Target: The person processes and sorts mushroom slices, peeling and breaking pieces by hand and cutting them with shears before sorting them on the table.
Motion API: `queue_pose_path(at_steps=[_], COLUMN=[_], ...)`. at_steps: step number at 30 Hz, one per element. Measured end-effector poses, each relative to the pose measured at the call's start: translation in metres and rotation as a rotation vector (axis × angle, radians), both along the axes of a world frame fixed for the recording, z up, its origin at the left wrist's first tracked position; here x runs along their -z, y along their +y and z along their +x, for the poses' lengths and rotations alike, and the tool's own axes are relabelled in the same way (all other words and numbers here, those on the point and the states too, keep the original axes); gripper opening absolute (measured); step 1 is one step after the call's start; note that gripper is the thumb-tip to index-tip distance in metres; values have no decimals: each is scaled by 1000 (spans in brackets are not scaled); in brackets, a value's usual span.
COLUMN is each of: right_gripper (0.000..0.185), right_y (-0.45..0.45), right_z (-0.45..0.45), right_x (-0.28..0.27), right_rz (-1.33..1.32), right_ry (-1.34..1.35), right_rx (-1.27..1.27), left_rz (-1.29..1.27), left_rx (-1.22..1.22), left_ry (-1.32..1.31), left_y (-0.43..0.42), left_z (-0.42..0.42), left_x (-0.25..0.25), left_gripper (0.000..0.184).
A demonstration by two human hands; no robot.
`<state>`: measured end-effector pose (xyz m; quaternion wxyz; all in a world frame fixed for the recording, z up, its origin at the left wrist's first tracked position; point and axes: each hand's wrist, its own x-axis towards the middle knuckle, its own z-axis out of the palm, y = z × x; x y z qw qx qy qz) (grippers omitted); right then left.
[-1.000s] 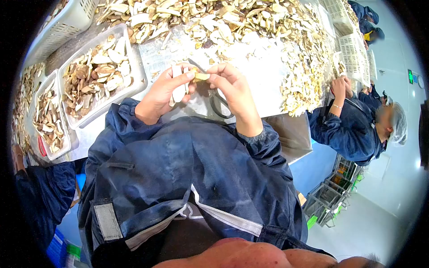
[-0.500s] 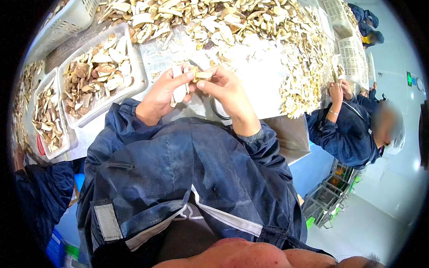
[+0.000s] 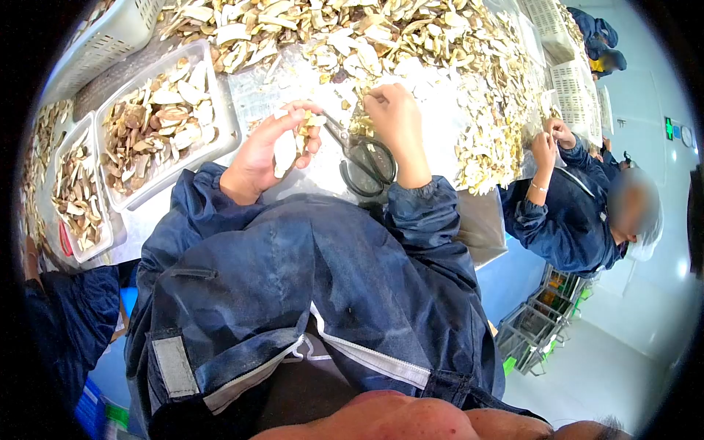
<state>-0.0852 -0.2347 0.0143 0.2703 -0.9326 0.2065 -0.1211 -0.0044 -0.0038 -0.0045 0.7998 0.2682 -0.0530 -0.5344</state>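
Observation:
My left hand (image 3: 260,150) is closed around a few pale mushroom slices (image 3: 286,154), held above the table edge in front of me. My right hand (image 3: 396,121) reaches to the near side of the mushroom pile (image 3: 381,44), its fingers bent together and pointing left. Whatever its fingertips pinch, if anything, is too small to make out. Between my hands a pair of scissors with black handles (image 3: 370,167) lies on the white tabletop, blades pointing away from me.
At left stand a clear tub of sliced mushrooms (image 3: 213,125) and a smaller tub (image 3: 108,238). A white perforated basket (image 3: 110,37) is at upper left. Loose slices (image 3: 488,158) spread along the right. A co-worker (image 3: 565,205) in dark blue works at right; another person's sleeve (image 3: 70,315) shows at left.
My right hand has left my left hand and moved up and right to the pile, uncovering the scissors. My left hand stays in place with its slices.

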Motion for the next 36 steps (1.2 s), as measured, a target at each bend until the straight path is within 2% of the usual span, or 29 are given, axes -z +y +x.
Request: queue_pose_path(at_steps=[1,4,7,10,16,19,22,26,29,32,36], right_gripper=[18,20,24,25,26,22,19,19,15,12,16], right_y=[-1,-8,-9,-4,-1,-1,9,14,13,12,-3], right_z=[-1,-10,-14,-15,-19,-20,-10,19,24,15,7], right_x=[-1,-6,-13,-11,-17,-16,-26,-6,0,-3,-4], right_rz=[85,811,1248,1386,1361,532,145,-160,-267,-174,139], right_ry=[30,-85,-110,-143,-143,-91,-172,-245,-186,-145,-166], right_rx=[29,78,66,57,62,-32,7,-219,-236,-177,-81], left_rz=[0,14,17,27,30,49,40,51,61,82,97], left_rx=[5,5,5,-7,-12,-34,-41,-51,-82,-105,-141], left_ry=[-14,-11,-20,-17,-20,9,26,35,23,23,40], left_y=[0,-1,-2,-2,-3,-2,-3,-3,-1,0,-2], left_z=[0,0,-1,-1,-1,-1,-2,-1,1,2,2], left_x=[1,1,-2,-3,-1,-4,1,-1,0,-3,5], left_gripper=[28,26,26,25,22,20,18,17,18,22,32])
